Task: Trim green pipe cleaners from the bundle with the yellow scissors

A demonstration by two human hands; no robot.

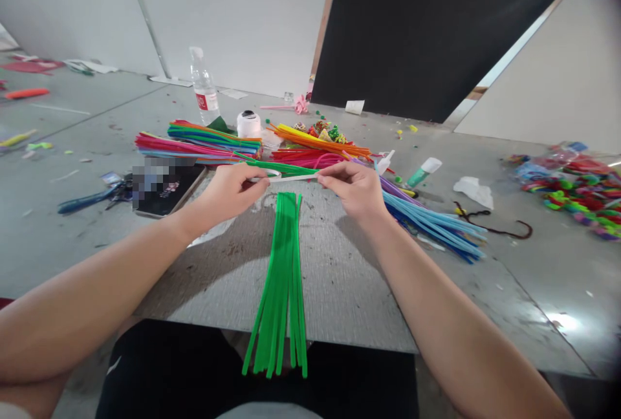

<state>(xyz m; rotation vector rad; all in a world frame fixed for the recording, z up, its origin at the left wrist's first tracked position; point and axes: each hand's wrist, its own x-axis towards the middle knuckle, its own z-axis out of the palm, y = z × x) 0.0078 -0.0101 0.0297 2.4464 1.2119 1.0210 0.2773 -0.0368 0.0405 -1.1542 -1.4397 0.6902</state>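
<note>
A narrow white strip of what looks like tape (294, 178) is stretched level between my two hands. My left hand (235, 189) is closed on its left end, where a white loop, perhaps the roll, partly shows beside the fingers. At the right end, thumb and finger of my right hand (354, 189) pinch the strip. Below the hands, a bundle of green pipe cleaners (280, 277) lies lengthwise on the board, its near ends fanned out past the front edge. Just behind the strip, more green pipe cleaners (276, 165) lie crosswise.
Pipe cleaners in pink and red (179, 146), orange (334, 141) and light blue (431, 215) surround the board. A water bottle (204, 89), a white spool (249, 124), a dark box (169, 189), a glue stick (424, 173) and a colourful fuzzy pile (577, 189) stand or lie around.
</note>
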